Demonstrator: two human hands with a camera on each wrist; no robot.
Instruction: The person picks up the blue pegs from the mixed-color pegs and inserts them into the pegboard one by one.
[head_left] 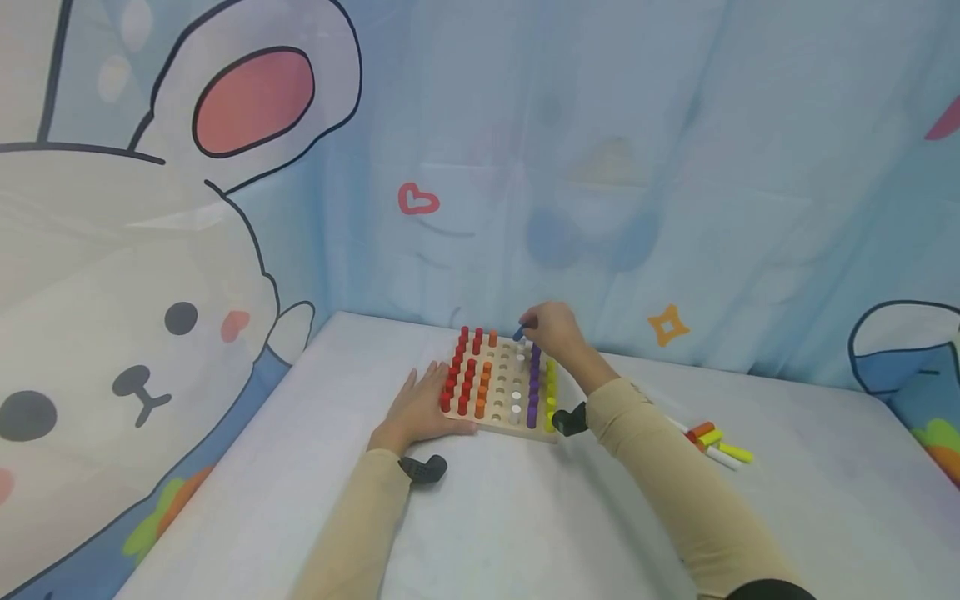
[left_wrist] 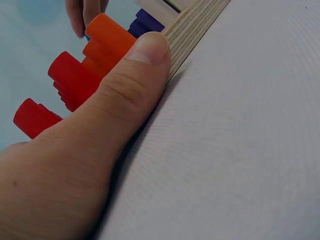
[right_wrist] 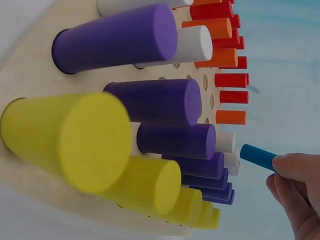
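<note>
The fingers of the right hand [head_left: 555, 329] are pinching a blue peg [right_wrist: 256, 156] above the far part of the pegboard [head_left: 517, 432]. This peg is tilted and, in the right wrist view, it is apart from the holes. The grip is near one end only, perhaps so that the other end remains uncovered.

The left hand [head_left: 422, 407] lies at the near left corner of the pegboard and it is not clenched: its fingers are extended along the left side, while its thumb rests along the near edge. Probably this placing serves to steady the wood.

On the pegboard the pegs stand in columns by colour: red pegs [head_left: 446, 402] at the left, then orange pegs [head_left: 481, 408], white pegs [head_left: 516, 414], purple pegs [head_left: 532, 414], and yellow pegs [head_left: 551, 390] at the right. Such an order seems meant to keep the colours separate. Between the orange and the white ones, bare holes are visible.

To the right of the pegboard, well apart from it, loose pegs [head_left: 735, 452] lie in a small pile, perhaps for easy reach of the right hand. Behind the pegboard hangs a printed curtain [head_left: 622, 100]. No brand, label or writing can be read anywhere.
</note>
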